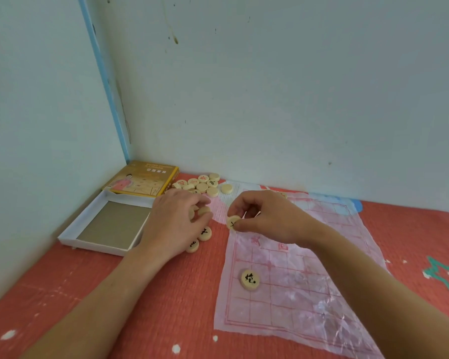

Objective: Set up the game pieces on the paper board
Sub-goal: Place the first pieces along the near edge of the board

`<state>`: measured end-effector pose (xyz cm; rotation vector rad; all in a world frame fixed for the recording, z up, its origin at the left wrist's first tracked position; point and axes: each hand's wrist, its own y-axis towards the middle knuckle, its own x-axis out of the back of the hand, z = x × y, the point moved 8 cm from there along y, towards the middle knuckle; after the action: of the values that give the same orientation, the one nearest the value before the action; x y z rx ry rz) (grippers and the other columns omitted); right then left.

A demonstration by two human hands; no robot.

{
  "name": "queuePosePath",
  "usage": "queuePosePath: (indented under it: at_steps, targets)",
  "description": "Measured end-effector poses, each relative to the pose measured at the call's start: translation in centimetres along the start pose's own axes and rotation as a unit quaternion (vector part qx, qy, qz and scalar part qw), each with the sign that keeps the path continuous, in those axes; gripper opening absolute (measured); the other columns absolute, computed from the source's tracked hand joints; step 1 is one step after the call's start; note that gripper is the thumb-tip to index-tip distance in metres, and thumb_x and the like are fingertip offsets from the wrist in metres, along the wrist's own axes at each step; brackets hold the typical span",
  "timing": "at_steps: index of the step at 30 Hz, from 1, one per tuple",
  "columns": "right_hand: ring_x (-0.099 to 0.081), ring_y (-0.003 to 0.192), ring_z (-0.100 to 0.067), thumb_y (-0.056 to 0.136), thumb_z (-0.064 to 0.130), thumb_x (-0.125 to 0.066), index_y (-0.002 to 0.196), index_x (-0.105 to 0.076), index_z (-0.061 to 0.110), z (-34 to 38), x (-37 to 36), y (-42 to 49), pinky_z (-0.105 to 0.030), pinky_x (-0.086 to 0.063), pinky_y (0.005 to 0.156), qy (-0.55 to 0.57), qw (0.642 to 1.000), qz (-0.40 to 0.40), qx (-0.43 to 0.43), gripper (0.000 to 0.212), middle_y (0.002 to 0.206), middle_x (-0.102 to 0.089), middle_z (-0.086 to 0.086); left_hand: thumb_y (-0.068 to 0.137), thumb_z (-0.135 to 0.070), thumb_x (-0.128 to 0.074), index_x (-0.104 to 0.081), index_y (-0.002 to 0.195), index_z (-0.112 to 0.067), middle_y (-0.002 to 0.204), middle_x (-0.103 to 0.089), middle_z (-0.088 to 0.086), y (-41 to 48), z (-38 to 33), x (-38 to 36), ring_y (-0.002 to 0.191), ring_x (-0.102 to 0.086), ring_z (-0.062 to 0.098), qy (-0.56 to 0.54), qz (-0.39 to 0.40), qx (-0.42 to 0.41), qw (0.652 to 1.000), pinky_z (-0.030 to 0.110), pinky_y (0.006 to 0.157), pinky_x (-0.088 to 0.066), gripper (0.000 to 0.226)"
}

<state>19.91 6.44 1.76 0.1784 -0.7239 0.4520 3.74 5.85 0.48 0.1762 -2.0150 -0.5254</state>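
A thin pink paper board (296, 288) with a red grid lies wrinkled on the red mat. One round wooden piece with a black character (250, 279) sits on its near left part. My right hand (265, 216) pinches another black-marked piece (233, 222) just above the board's far left edge. My left hand (174, 221) is curled over loose pieces left of the board, its fingertips around a plain-faced piece (204, 210). Two black-marked pieces (204, 233) lie beside its palm. A pile of several pieces (200, 185) sits by the wall.
An open white box tray (106, 224) lies at the left against the wall, with the yellow box lid (143, 178) behind it. Walls close the space at the left and back. The red patterned mat (166, 307) covers the surface.
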Motion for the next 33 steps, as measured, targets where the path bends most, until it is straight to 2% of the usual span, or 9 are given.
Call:
queuePosePath:
  at_steps: [5,9,13,17,22,25,28,30,33]
  targets:
    - [-0.062,0.07,0.002,0.082,0.02,-0.076,0.089,-0.072,0.019,2.8,-1.7,-3.6,-0.016,-0.049,0.069,-0.001,0.993,0.121,0.012,0.008,0.082,-0.072,0.007,0.085,-0.039,-0.063,-0.067,0.11,-0.029,0.109,-0.062,-0.016,-0.6,-0.9,0.3,0.102,-0.054,-0.001,-0.088,-0.006,-0.028,0.996,0.017,0.087,-0.037,0.027]
    - [-0.065,0.075,-0.003,0.083,0.025,-0.075,0.092,-0.073,0.019,4.7,-3.9,-5.8,-0.023,-0.053,0.075,-0.07,0.976,0.205,0.036,0.011,0.087,-0.073,0.007,0.083,-0.042,-0.059,-0.067,0.106,-0.027,0.1,-0.062,-0.016,-0.9,-2.0,0.2,0.088,-0.058,-0.002,-0.123,-0.001,-0.075,0.99,0.029,0.079,-0.051,0.029]
    - [-0.056,0.069,0.007,0.083,0.028,-0.074,0.094,-0.075,0.021,4.9,-5.6,-6.7,-0.009,-0.041,0.065,-0.133,0.961,0.239,0.039,0.013,0.088,-0.07,0.012,0.084,-0.036,-0.061,-0.068,0.104,-0.024,0.099,-0.063,-0.014,-1.2,-2.6,0.2,0.087,-0.058,0.0,-0.147,-0.004,-0.093,0.985,0.032,0.077,-0.053,0.024]
    - [-0.055,0.068,0.003,0.083,0.03,-0.072,0.094,-0.076,0.023,4.7,-6.5,-6.9,-0.012,-0.036,0.063,-0.182,0.95,0.249,0.044,0.014,0.089,-0.072,0.011,0.084,-0.04,-0.06,-0.068,0.104,-0.026,0.1,-0.064,-0.016,-1.3,-2.8,0.1,0.089,-0.058,-0.002,-0.158,0.006,-0.095,0.983,0.031,0.08,-0.052,0.027]
    - [-0.057,0.072,0.0,0.081,0.034,-0.073,0.092,-0.073,0.024,4.4,-6.5,-6.6,-0.024,-0.048,0.071,-0.208,0.952,0.22,0.05,0.015,0.084,-0.069,0.012,0.084,-0.035,-0.065,-0.067,0.11,-0.024,0.107,-0.063,-0.014,-1.4,-2.7,0.1,0.097,-0.061,0.004,-0.185,0.009,-0.095,0.978,0.035,0.085,-0.053,0.028]
    - [-0.055,0.066,0.004,0.082,0.032,-0.073,0.09,-0.071,0.023,4.7,-4.8,-6.0,-0.015,-0.042,0.066,-0.155,0.969,0.185,0.053,0.012,0.081,-0.067,0.013,0.085,-0.03,-0.067,-0.066,0.113,-0.024,0.11,-0.063,-0.014,-1.5,-2.7,0.4,0.1,-0.062,0.006,-0.21,-0.004,-0.097,0.973,0.033,0.088,-0.053,0.029]
    - [-0.055,0.062,0.004,0.083,0.027,-0.073,0.084,-0.072,0.02,4.2,-1.9,-4.8,-0.013,-0.042,0.063,-0.092,0.989,0.11,0.037,0.007,0.075,-0.068,0.012,0.087,-0.018,-0.069,-0.065,0.116,-0.022,0.112,-0.063,-0.01,-1.6,-2.8,0.5,0.101,-0.064,0.006,-0.272,-0.006,-0.075,0.959,0.023,0.089,-0.051,0.029]
    - [-0.055,0.061,0.003,0.083,0.026,-0.072,0.08,-0.071,0.02,3.5,0.0,-4.1,-0.014,-0.044,0.061,-0.064,0.997,0.042,0.025,0.007,0.073,-0.068,0.011,0.087,-0.012,-0.067,-0.065,0.115,-0.021,0.111,-0.066,-0.006,-1.6,-2.8,0.4,0.099,-0.066,0.006,-0.341,0.002,-0.032,0.939,0.018,0.087,-0.05,0.029]
    - [-0.053,0.06,0.006,0.083,0.029,-0.071,0.081,-0.067,0.028,2.0,2.0,-3.3,-0.009,-0.041,0.057,-0.053,0.995,-0.079,0.004,0.005,0.072,-0.063,0.014,0.09,-0.011,-0.062,-0.066,0.113,-0.02,0.105,-0.071,-0.003,-1.5,-2.4,-0.1,0.098,-0.068,0.008,-0.437,0.017,0.036,0.898,0.021,0.087,-0.051,0.026]
